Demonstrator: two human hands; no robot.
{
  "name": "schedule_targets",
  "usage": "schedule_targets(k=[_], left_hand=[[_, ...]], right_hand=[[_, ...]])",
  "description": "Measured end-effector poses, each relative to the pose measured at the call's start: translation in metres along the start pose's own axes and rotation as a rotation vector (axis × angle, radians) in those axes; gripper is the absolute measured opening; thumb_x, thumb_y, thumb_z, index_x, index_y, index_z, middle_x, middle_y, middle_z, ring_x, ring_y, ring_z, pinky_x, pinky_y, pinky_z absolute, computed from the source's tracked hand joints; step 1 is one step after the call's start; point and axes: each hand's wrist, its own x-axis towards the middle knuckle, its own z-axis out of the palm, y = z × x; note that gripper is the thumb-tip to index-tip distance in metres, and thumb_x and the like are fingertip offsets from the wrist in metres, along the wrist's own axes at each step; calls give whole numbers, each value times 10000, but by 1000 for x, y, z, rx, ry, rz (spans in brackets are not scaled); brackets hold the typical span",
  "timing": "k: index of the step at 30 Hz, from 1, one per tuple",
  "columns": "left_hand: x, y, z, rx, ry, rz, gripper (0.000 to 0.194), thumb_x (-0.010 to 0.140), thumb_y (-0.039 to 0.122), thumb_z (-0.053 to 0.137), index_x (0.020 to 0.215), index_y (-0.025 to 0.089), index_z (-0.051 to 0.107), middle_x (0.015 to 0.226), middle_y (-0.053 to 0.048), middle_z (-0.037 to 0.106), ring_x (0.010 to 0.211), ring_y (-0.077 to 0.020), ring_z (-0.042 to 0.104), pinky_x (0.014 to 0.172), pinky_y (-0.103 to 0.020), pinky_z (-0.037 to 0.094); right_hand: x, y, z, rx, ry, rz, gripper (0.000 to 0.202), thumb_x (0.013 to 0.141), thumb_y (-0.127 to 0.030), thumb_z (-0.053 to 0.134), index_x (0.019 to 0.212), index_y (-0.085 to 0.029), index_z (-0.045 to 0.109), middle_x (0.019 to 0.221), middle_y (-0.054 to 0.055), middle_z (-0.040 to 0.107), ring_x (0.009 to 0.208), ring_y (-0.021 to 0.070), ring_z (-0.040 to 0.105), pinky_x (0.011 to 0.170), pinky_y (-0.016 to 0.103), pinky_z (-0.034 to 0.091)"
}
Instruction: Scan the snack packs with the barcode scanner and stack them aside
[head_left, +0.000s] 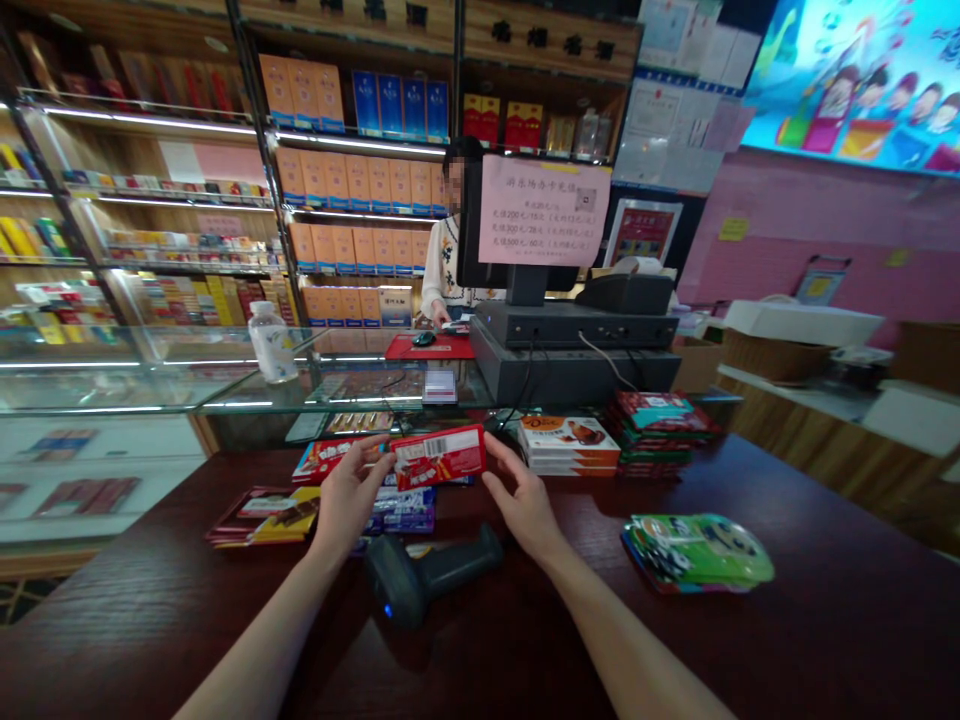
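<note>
The left hand (pixel 351 495) pinches a flat red snack packet (pixel 439 457), white label facing up; the right hand (pixel 525 505), fingers spread open, is at its other end.

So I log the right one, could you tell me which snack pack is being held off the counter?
The red bar, gripped by the left hand; other packs lie flat.

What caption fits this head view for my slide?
Left hand holds a red snack pack over a dark counter, right hand beside it, barcode scanner below.
</note>
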Motion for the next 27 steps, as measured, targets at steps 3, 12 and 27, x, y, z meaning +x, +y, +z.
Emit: schedule_targets(k=[3, 12, 27], left_hand=[[2, -3, -1, -44, 3, -17, 644, 748, 623, 677, 1203, 173, 606, 797, -17, 727, 791, -217, 726, 762, -347, 568], [2, -1, 2, -83, -36, -71, 687, 677, 694, 688, 1114, 164, 666, 755, -25, 746, 750, -235, 735, 737, -362, 573], [6, -20, -14, 677, -134, 527, 741, 740, 496, 775, 1375, 217, 515, 1216, -111, 674, 1178, -323, 600, 1106, -573, 376]], right_hand=[[0, 0, 0, -37, -38, -40, 633, 883, -183, 579, 1493, -298, 457, 1511, 19, 522, 1384, 221, 490, 1175, 427, 381], [1, 0, 0, -133, 24, -126, 607, 881, -149, 567, 1464, -307, 501, 1455, 31, 575, 1305, 226, 559, 1092, 398, 478], [-1, 5, 5, -139, 70, -124, 583, 878, -156, 597, 1442, -279, 513, 1379, 72, 620, 1142, 236, 651, 953, 393, 580]])
